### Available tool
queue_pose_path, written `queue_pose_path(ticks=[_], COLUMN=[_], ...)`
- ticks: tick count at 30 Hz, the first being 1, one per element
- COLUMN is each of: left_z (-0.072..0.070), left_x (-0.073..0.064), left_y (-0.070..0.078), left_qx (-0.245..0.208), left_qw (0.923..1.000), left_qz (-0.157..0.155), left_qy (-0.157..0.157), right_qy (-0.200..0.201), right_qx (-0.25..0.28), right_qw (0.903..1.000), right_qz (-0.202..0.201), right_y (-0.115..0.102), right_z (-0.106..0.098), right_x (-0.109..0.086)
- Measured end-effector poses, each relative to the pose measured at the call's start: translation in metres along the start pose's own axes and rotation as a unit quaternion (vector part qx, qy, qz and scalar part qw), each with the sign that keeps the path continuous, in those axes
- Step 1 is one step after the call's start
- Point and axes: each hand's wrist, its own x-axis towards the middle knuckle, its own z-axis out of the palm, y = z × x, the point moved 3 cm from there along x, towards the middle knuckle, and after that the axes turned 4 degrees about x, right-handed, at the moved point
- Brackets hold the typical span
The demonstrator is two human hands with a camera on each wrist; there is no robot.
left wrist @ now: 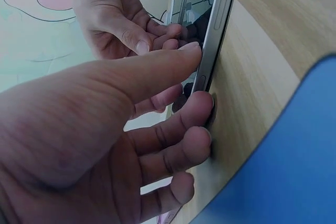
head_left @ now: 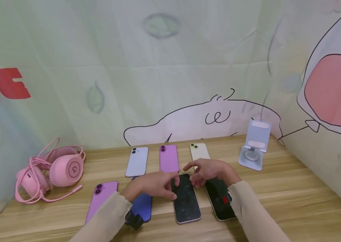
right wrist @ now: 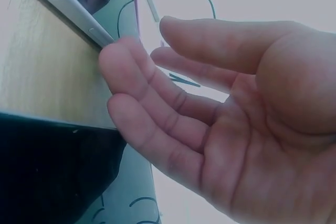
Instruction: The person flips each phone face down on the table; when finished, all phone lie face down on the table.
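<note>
A smartphone (head_left: 186, 206) with a dark screen and silver frame lies face up on the wooden table. My left hand (head_left: 158, 185) is at its left edge, fingers loosely bent; in the left wrist view the thumb (left wrist: 168, 66) reaches the screen's edge and the other fingertips lie along the side. My right hand (head_left: 208, 169) is at the upper right edge, its fingertips (right wrist: 121, 66) against the phone's side in the right wrist view, thumb and index finger held away. Another dark-screened phone (head_left: 222, 205) is partly under the right wrist. A blue phone (head_left: 143, 203) lies below the left wrist.
Along the back lie a pale blue phone (head_left: 137, 162), a magenta phone (head_left: 169, 158) and a cream phone (head_left: 199, 151), backs up. A purple phone (head_left: 102, 198) is at front left. Pink headphones (head_left: 66, 169) sit far left, a folding phone stand (head_left: 256, 141) back right.
</note>
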Motion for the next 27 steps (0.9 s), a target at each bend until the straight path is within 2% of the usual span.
queue_pose_path(ticks=[9, 20, 27], left_z=[0.0004, 0.0036, 0.0021], left_x=[-0.0024, -0.0012, -0.001], left_y=[0.0004, -0.0021, -0.0019], left_qx=[-0.009, -0.011, -0.012], left_qw=[0.9999, 0.9999, 0.9998], left_qz=[-0.004, 0.007, 0.012], left_qy=[0.003, 0.003, 0.005], right_qy=[-0.013, -0.016, -0.016], right_qx=[-0.034, -0.023, -0.013], right_qw=[0.9991, 0.9994, 0.9998], right_qz=[0.023, 0.02, 0.006], right_y=[-0.0015, 0.0008, 0.0003], right_z=[0.0031, 0.0079, 0.008], right_x=[-0.001, 0.0014, 0.0007])
